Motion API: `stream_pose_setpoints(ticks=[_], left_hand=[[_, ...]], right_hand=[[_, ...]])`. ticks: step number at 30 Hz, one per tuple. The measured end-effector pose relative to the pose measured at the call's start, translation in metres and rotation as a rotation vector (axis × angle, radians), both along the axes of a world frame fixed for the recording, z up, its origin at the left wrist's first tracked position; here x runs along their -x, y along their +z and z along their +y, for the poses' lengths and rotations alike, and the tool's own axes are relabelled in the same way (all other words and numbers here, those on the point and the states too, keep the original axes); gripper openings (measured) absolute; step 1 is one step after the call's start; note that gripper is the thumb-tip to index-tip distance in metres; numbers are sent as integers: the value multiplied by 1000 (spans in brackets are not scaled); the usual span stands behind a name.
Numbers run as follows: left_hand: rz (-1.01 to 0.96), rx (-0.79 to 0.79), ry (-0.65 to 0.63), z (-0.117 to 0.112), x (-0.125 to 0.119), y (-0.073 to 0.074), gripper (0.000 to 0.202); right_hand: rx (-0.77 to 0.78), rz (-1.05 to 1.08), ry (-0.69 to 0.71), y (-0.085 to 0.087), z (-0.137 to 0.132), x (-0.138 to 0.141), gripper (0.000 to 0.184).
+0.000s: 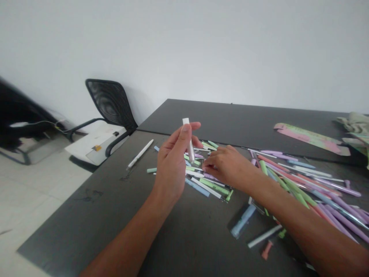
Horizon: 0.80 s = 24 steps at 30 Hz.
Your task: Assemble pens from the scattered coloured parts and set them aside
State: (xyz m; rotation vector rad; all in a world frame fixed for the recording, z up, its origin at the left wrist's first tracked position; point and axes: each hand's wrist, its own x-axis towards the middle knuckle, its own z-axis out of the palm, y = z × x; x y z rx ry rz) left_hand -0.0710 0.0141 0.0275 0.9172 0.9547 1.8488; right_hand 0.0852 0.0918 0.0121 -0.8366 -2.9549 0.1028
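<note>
My left hand (174, 159) is raised above the table, thumb and fingers pinching a short white pen barrel (190, 148) that looks partly see-through and stands nearly upright. Just right of it, my right hand (221, 163) reaches down into a pile of small pen parts (213, 188) in white, green, blue and purple. Its fingers are curled together at the pile, and what they hold, if anything, is hidden. A white pen (140, 154) lies apart on the table, left of my left hand.
Many coloured pen barrels (300, 181) lie heaped at right, partly behind my right forearm. Nearer me are a blue piece (243, 221), a white tube (264, 236) and a red piece (266, 250). Farther back lies a pink-green card strip (311, 138). A chair (111, 102) stands left of the dark table (115, 223).
</note>
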Motion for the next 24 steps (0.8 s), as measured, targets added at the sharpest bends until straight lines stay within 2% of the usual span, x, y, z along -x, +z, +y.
stream_pose_setpoints(ticks=[7, 15, 19, 24], left_hand=[[-76, 14, -167, -3, -2, 3, 29], [-132, 15, -300, -6, -5, 7, 30], [-157, 25, -383, -10, -6, 11, 31], [-116, -8, -395, -16, -8, 15, 29]], right_hand=[[-27, -22, -27, 5, -5, 2, 24], [-16, 45, -69, 0, -6, 4, 27], [46, 158, -112, 1, -3, 2, 18], [194, 345, -243, 15, -1, -18, 8]])
